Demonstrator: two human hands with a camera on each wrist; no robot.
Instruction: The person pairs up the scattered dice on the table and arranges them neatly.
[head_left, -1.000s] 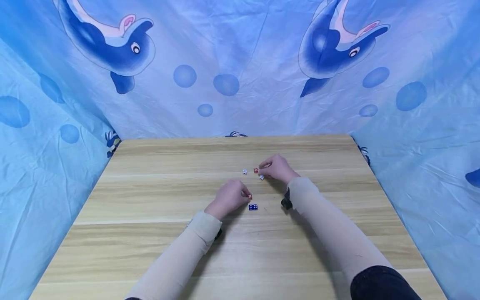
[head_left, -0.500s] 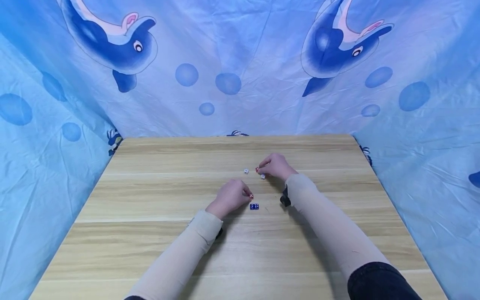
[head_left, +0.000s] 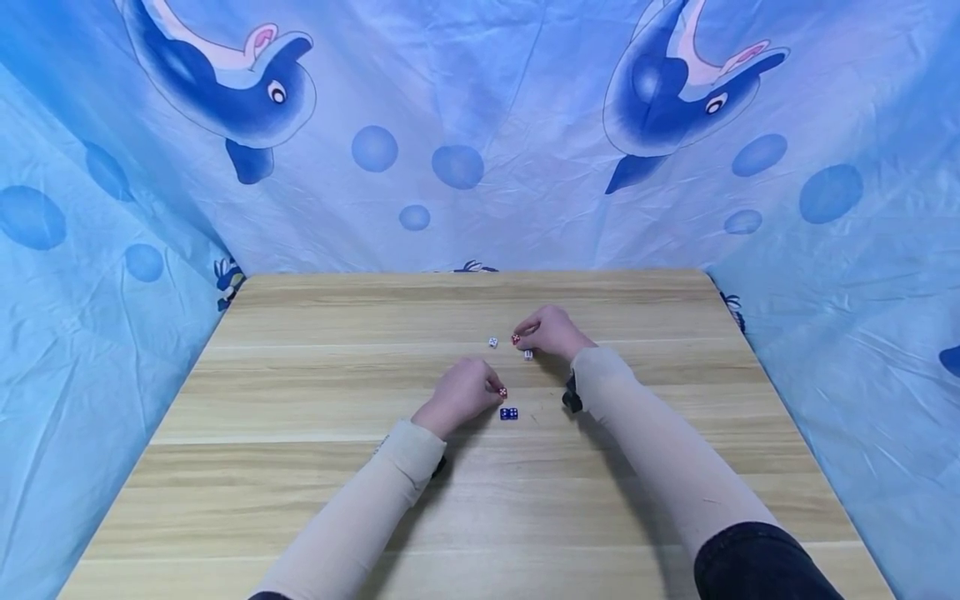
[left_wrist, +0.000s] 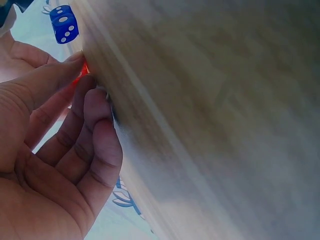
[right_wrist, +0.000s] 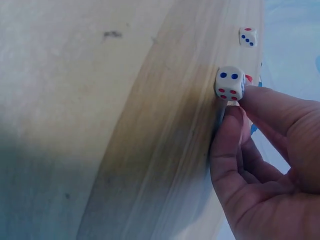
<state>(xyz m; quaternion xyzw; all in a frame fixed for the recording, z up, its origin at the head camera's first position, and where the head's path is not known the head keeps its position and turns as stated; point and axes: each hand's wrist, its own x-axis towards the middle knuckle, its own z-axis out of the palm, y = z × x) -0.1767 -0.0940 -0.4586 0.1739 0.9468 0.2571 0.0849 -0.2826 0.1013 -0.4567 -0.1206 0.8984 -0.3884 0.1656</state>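
Observation:
My left hand (head_left: pixel 461 393) pinches a red die (head_left: pixel 503 392) between thumb and fingertips, low over the table. Just in front of that die, two blue dice (head_left: pixel 509 413) sit side by side; one blue die (left_wrist: pixel 64 25) shows above the fingers in the left wrist view. Farther back, my right hand (head_left: pixel 553 333) holds another red die (head_left: pixel 516 339) at its fingertips. A white die (right_wrist: pixel 230 83) lies right by the right thumb and mostly covers the red one in the right wrist view. To the left of it sits a second white die (head_left: pixel 492 342).
The wooden table (head_left: pixel 315 500) has a light striped grain. A blue curtain (head_left: pixel 525 225) printed with dolphins and bubbles hangs behind it and along both sides. Both forearms reach in from the front edge.
My right fingertips have come onto the far red die, which they now pinch. The white die beside that hand has turned slightly. My left hand stays on its red die.

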